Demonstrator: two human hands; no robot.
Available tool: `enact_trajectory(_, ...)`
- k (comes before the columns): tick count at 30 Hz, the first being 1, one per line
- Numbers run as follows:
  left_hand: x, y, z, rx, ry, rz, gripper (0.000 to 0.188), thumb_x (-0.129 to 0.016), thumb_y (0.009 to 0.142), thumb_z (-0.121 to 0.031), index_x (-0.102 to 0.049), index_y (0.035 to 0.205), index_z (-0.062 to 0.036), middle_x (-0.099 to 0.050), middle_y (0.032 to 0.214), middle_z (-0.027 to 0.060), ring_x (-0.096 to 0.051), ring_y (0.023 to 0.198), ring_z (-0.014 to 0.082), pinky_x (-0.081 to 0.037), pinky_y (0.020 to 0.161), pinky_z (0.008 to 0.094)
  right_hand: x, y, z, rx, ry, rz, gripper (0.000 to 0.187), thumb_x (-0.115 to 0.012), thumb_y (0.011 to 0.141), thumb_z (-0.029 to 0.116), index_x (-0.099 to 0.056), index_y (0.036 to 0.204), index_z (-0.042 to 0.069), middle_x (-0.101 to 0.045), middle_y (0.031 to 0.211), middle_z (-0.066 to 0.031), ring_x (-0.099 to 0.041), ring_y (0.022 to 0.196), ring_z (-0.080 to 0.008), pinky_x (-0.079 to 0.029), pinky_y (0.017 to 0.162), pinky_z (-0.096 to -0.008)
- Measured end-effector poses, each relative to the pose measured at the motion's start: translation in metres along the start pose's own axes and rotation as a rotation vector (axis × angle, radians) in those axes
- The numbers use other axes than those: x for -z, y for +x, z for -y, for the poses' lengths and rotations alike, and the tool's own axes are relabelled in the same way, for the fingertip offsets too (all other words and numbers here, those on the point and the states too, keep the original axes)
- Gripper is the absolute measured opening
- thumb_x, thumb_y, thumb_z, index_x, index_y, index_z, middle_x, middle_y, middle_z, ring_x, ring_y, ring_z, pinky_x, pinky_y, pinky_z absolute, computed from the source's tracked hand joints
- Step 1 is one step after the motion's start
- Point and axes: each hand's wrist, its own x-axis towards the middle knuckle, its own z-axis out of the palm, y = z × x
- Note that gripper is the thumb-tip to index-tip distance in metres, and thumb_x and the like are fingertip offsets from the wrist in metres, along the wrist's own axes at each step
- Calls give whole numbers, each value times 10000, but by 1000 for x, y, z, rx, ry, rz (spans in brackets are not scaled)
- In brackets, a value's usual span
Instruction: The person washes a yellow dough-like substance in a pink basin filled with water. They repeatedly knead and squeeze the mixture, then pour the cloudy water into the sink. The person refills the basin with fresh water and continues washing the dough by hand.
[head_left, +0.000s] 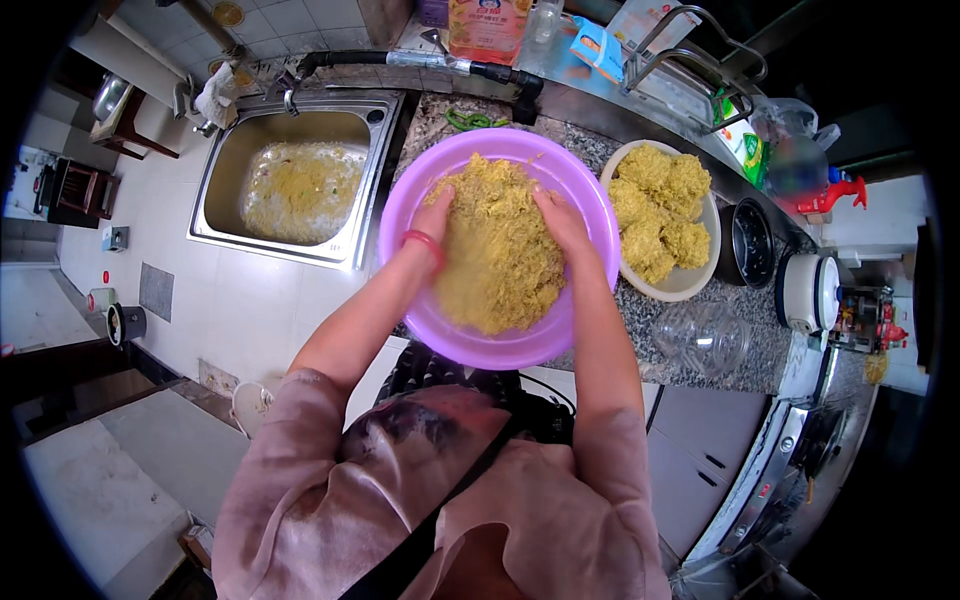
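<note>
Pink sleeves (330, 500) lowest; left hand (436, 215) fingertips buried in yellow shreds (500, 260).

Both hands are sunk in the yellow shredded mass that fills the purple basin (590, 215), so the only open way out is straight up, its rim ringing the left hand (433, 215) and right hand (560, 222) on every side. To the right the cream bowl (700, 280) of yellow clumps sits just beside the basin, with a clear glass lid (705, 338) and a dark pot (750, 243) crowding the granite counter (640, 345) beyond. To the left the steel sink (225, 165) drops away as open room, while a black hose (430, 62) and green peppers (470, 121) block the far edge.
</note>
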Motion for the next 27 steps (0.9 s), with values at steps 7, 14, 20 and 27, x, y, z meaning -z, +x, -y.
enact_trajectory(7, -17, -8, -15, 220, -208, 226, 636, -452, 830, -540, -447, 1284, -95, -471, 1289, 121, -448, 1164, 296, -341, 965, 451, -12, 29, 5, -74, 208, 259, 616, -530, 826, 447, -451, 1278, 36, -469, 1281, -159, -440, 1184, -265, -339, 980, -364)
enact_trajectory(14, -20, -27, -27, 207, -118, 388, 439, -554, 789, -228, -500, 1198, -79, -563, 1127, 114, -548, 1021, 253, -448, 863, 392, 9, 9, -2, -30, 432, 462, 343, -581, 745, 203, -579, 1053, 52, -583, 1053, -84, -529, 1034, -212, -408, 873, -309)
enact_trajectory(20, -31, -75, -36, -146, -56, 419, 503, -542, 660, 102, -522, 1142, -43, -572, 1074, 105, -558, 1003, 202, -454, 862, 317, 13, -51, 18, 441, 216, 175, 436, -526, 645, -56, -583, 1060, 66, -543, 1123, -77, -525, 1043, -208, -422, 876, -284)
enact_trajectory(27, -25, -114, -61, -498, 186, 318, 598, -498, 591, 164, -526, 1151, -42, -552, 1118, 57, -487, 1094, 157, -398, 930, 285, 36, -69, 22, 466, -90, 86, 392, -486, 682, -48, -616, 1036, 60, -511, 1203, -134, -467, 1159, -285, -367, 968, -298)
